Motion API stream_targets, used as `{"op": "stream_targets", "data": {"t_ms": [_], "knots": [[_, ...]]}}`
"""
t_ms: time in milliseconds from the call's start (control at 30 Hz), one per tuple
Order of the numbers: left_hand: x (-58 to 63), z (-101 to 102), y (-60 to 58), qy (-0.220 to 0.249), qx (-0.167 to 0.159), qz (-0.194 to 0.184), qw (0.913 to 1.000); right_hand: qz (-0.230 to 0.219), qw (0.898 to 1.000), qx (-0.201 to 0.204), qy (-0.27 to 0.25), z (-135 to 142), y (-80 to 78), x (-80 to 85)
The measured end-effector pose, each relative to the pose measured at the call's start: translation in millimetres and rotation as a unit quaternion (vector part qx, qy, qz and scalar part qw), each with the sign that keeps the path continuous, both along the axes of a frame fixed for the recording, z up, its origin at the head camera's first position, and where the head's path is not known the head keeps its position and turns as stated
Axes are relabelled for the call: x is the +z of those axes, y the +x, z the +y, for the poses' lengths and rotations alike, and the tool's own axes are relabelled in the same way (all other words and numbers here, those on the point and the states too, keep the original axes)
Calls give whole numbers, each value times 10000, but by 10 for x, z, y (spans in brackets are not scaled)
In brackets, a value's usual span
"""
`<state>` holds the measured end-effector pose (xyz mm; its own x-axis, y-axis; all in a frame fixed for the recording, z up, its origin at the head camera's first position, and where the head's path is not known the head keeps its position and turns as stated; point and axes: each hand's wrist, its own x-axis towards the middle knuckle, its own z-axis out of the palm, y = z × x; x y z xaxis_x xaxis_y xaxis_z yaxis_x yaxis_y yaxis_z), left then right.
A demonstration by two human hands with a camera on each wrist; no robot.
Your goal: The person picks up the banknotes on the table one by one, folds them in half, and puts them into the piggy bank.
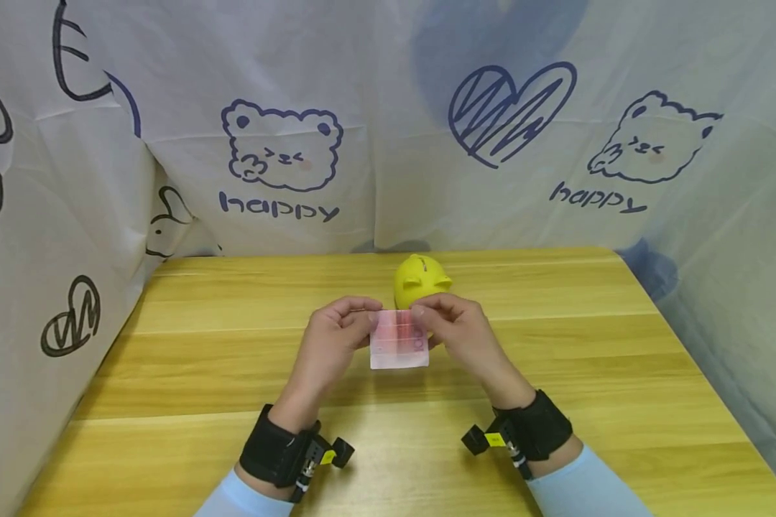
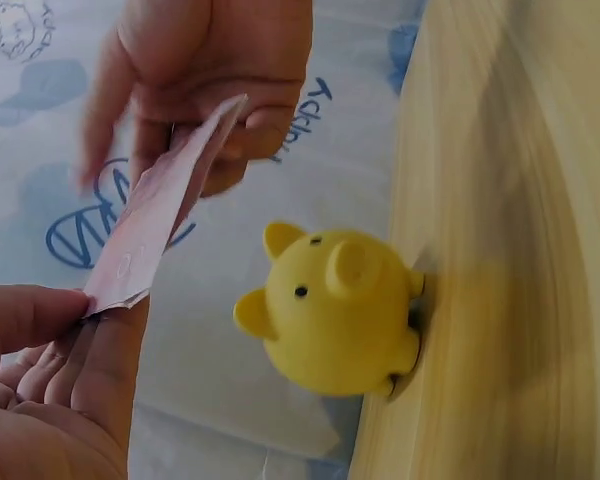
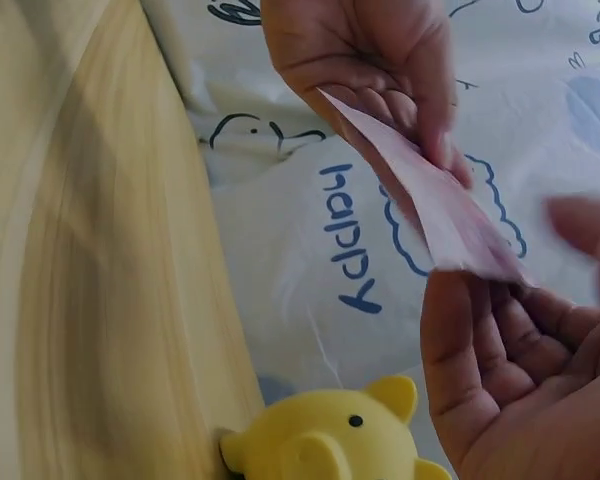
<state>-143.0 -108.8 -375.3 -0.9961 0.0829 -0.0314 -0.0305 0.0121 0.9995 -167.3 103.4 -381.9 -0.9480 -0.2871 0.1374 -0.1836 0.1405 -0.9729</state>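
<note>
A pink-and-white folded banknote (image 1: pixel 399 341) is held up between both hands, above the table and in front of a yellow piggy bank (image 1: pixel 420 280). My left hand (image 1: pixel 336 337) pinches one end of the note between thumb and fingers. At the other end, the curled fingers of my right hand (image 1: pixel 462 330) lie behind the note. In the right wrist view the right thumb (image 3: pixel 585 225) is blurred and stands off the paper. Two layers of the banknote (image 2: pixel 155 225) show along its edge in the left wrist view. The piggy bank has a slot on top and touches neither hand.
The wooden table (image 1: pixel 200 373) has its back edge just behind the piggy bank. White cloth (image 1: pixel 388 143) with drawn bears, hearts and lettering hangs at the back and both sides. Each wrist wears a black band (image 1: pixel 274 445) with a small camera.
</note>
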Motion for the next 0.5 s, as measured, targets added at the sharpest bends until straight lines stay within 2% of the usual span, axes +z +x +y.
{"op": "stream_targets", "data": {"t_ms": [133,300,400,500], "knots": [[2,61,27,15,-159,-5,9999,60,9995,-150,271,-33,11,-20],[-23,77,33,-495,-46,-59,9987,46,9989,-214,413,-60,54,-8],[-36,53,21,-638,242,60,9976,-200,9987,23,471,-77,67,-14],[-41,10,8,-569,462,188,9971,-485,9966,440,492,-90,70,-26]]}}
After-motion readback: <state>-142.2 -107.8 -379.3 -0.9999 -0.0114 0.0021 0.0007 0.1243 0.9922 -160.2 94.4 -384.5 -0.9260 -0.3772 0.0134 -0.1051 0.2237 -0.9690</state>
